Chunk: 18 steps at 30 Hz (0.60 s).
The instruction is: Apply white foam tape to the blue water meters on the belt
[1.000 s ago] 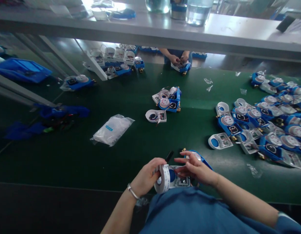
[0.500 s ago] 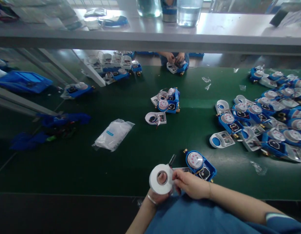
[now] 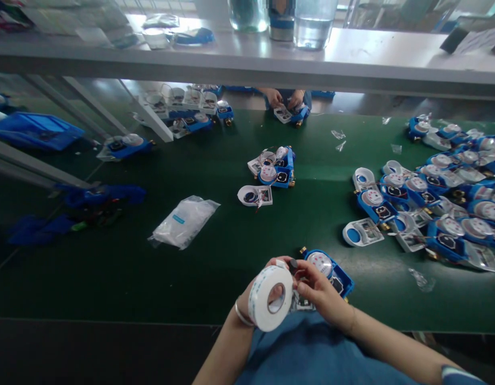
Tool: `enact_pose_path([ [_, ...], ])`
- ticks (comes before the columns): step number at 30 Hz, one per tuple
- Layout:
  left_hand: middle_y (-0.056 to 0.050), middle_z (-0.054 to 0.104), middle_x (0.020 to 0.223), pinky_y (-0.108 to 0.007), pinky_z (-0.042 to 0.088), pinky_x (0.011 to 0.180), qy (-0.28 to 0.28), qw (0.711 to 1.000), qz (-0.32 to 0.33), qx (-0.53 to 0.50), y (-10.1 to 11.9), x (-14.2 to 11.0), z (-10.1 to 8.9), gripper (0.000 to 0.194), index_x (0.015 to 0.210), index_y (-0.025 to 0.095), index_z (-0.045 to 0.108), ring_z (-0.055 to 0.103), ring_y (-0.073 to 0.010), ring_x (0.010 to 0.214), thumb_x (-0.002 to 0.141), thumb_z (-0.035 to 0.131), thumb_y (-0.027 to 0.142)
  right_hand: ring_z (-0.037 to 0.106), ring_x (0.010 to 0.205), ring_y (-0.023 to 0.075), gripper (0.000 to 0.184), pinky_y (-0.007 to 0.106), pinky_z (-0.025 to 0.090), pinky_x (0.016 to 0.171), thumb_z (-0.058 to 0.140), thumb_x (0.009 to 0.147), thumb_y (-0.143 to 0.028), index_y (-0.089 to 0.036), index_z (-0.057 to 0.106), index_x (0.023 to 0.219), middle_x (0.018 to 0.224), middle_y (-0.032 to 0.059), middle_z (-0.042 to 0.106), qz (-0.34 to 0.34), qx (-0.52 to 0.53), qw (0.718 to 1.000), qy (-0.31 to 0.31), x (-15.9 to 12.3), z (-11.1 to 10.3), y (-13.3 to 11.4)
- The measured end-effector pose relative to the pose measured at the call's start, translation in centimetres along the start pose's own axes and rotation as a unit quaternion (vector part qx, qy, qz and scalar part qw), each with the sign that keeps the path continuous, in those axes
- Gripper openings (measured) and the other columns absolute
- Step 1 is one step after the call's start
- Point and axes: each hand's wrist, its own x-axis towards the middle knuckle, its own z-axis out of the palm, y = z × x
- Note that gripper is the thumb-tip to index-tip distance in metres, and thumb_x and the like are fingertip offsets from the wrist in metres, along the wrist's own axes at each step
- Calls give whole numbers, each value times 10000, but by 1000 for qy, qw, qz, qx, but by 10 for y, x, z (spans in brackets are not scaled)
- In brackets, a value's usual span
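A white roll of tape [image 3: 270, 297] is up in front of my chest, its hole facing me. My left hand [image 3: 253, 291] is mostly behind the roll, its fingers showing through the hole and closed on it. My right hand [image 3: 317, 291] is closed beside the roll, pinching a small black part [image 3: 293, 264] at its upper right edge. Just behind my hands a blue meter [image 3: 330, 270] with a white dial lies on the green mat [image 3: 215, 251].
Several blue meters and white covers [image 3: 427, 203] are heaped at the right. A small cluster [image 3: 273, 168] lies mid-mat, a clear plastic bag [image 3: 185, 220] to the left. Another person's hands [image 3: 285, 101] work at the far edge. A grey shelf [image 3: 247, 56] with bottles runs overhead.
The tape roll has tilted and shifted slightly right and down toward my chest. My right hand moved from the roll's side to its upper right edge, now pinching the black part.
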Motion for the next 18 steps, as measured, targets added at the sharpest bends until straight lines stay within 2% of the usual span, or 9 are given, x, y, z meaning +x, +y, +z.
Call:
enact_pose_path([
  [2,-80,521,1060,-354,494,800,-23,991,1,132,16,-1,1,420,1010,209,507,548,-231,959,672,651,413,497,785,125,366,252,417,695,597,765,-350,-231,479,1091,958,32,505,29,105,994,-15,0,4,-2],
  [5,-103,402,1223,-373,446,908,-45,965,9,258,33,-3,6,224,935,210,572,368,-255,1207,722,623,254,507,730,111,298,241,409,679,587,771,-340,-218,514,1033,872,12,517,65,222,972,-37,0,7,-7],
  [7,-100,312,1299,-389,414,952,-48,950,11,307,38,-4,10,221,946,217,584,287,-256,1265,728,607,184,523,753,118,291,241,406,695,597,764,-343,-209,529,1013,861,14,534,72,253,964,-43,1,8,-11],
  [9,-91,248,1340,-395,406,966,-55,935,11,351,40,-6,15,261,981,230,579,272,-254,1277,731,598,158,540,787,134,332,256,406,722,612,751,-361,-206,527,1031,874,23,554,88,266,958,-65,2,7,-14],
  [13,-79,207,1374,-419,371,1004,-59,916,39,395,42,-9,24,272,1002,240,581,233,-264,1301,745,580,150,565,786,156,388,301,416,754,653,706,-388,-203,521,1020,854,29,580,121,279,946,-110,6,7,-17],
  [16,-81,158,1413,-418,402,986,-40,902,79,422,40,-13,27,287,996,230,582,329,-261,1256,738,569,104,571,804,171,348,324,432,751,608,734,-439,-215,514,983,890,39,594,98,277,954,-60,11,6,-17],
  [18,-90,173,1414,-412,439,956,13,884,110,453,37,-15,27,307,995,225,570,449,-227,1158,733,548,66,571,836,180,320,336,441,744,565,763,-458,-237,493,983,958,42,594,67,279,958,4,13,1,-18],
])
